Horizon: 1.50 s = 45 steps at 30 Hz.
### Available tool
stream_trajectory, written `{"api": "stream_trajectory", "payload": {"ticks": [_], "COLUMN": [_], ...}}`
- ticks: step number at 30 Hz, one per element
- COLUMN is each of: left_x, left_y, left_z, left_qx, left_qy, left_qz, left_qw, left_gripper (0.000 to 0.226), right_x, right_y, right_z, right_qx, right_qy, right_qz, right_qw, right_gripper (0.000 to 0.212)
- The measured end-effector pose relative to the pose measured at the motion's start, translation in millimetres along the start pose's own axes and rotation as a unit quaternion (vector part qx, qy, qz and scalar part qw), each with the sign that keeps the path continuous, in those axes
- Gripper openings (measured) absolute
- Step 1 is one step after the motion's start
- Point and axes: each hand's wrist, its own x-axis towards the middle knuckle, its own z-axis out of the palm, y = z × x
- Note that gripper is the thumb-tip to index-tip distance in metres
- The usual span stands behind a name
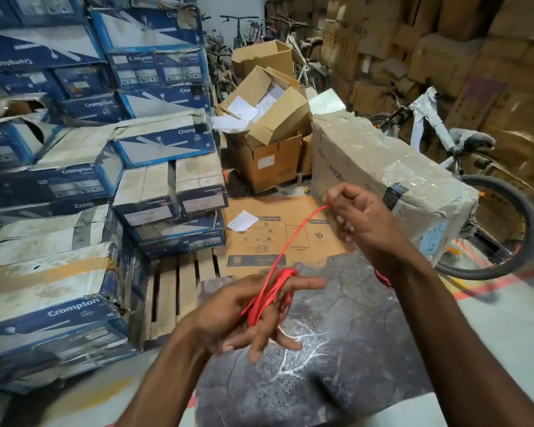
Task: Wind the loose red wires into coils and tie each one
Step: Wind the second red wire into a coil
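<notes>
- Head view: the left hand [244, 315] hovers over the near-left part of the bench [352, 349]. Its fingers [309, 282] are splayed wide and fairly straight rather than closed.
- That spread looks deliberate. The hand serves as a former, and the coil [273, 295] of red wire is looped round the fingers, so the spread sets the size of the loops.
- The right hand [361, 223] is raised beyond the far edge of the bench, pinching the free run of the red wire [293, 238] between thumb and fingertips.
- The run stretches in a nearly straight line from that pinch down to the coil. Judging by this, the right hand holds it taut so each turn lies snug.
- Winding appears to be well along, with tying not yet begun. How much loose tail lies past the right hand cannot be told.
- A slack line or relaxed fingers would probably let the loops slip off.
- Beyond the bench lies a flattened cardboard sheet [253, 241]. Left of the bench stand blue cartons [74, 180].
</notes>
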Motion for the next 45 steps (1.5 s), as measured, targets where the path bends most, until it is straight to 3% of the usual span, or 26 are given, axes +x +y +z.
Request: {"api": "stream_trajectory", "payload": {"ticks": [2,4,9,14,18,22,24,28,32,34,36,39,43,45], "left_x": [-0.1,0.6,3.3,10.1,33.0,53.3,59.0,59.8,54.2,54.2,53.7,54.1,54.4,54.4], "left_y": [0.3,3.8,14.0,28.6,37.8,26.3,17.9,11.0,13.4,10.8,6.5,0.0,-3.8,-4.6], "left_z": [7.1,10.4,-6.7,-23.4,-22.8,-27.0,-30.8,-26.7,-20.7,-20.4,-20.8,-21.7,-16.1,-14.4], "left_qx": [-0.153,-0.245,-0.324,-0.353,-0.185,0.042,0.14,0.325,0.507,0.541,0.516,0.375,0.087,-0.08], "left_qy": [-0.075,-0.072,-0.007,0.068,0.31,0.431,0.427,0.359,0.343,0.336,0.328,0.317,0.312,0.256], "left_qz": [0.065,0.144,0.28,0.298,0.3,0.237,0.195,0.131,0.085,0.079,0.098,0.126,0.177,0.21], "left_qw": [0.983,0.956,0.904,0.884,0.883,0.87,0.872,0.865,0.786,0.767,0.785,0.862,0.929,0.94], "left_gripper": [0.064,0.066,0.06,0.064,0.065,0.064,0.072,0.065,0.051,0.041,0.039,0.049,0.048,0.047], "right_x": [6.5,8.5,-1.7,-36.9,-73.6,-88.8,-89.2,-82.4,-72.3,-67.1,-62.1,-56.1,-50.4,-48.5], "right_y": [13.0,28.4,65.3,97.8,93.1,68.2,55.1,39.3,31.0,28.7,26.9,27.9,39.3,43.5], "right_z": [2.1,6.4,11.9,18.4,38.0,52.3,52.4,40.8,26.1,21.8,17.6,9.7,4.9,3.3], "right_qx": [0.038,0.05,-0.101,-0.277,-0.421,-0.503,-0.511,-0.451,-0.417,-0.409,-0.381,-0.328,-0.248,-0.178], "right_qy": [0.017,0.002,-0.012,-0.081,-0.101,-0.046,-0.006,0.071,0.105,0.115,0.134,0.169,0.18,0.154], "right_qz": [0.018,0.025,-0.016,-0.005,-0.037,-0.115,-0.15,-0.178,-0.18,-0.19,-0.195,-0.182,-0.118,-0.055], "right_qw": [0.999,0.998,0.995,0.957,0.901,0.855,0.846,0.872,0.885,0.885,0.894,0.911,0.945,0.97], "right_gripper": [0.016,0.018,0.018,0.017,0.02,0.021,0.02,0.019,0.022,0.017,0.011,0.007,0.003,0.014]}}
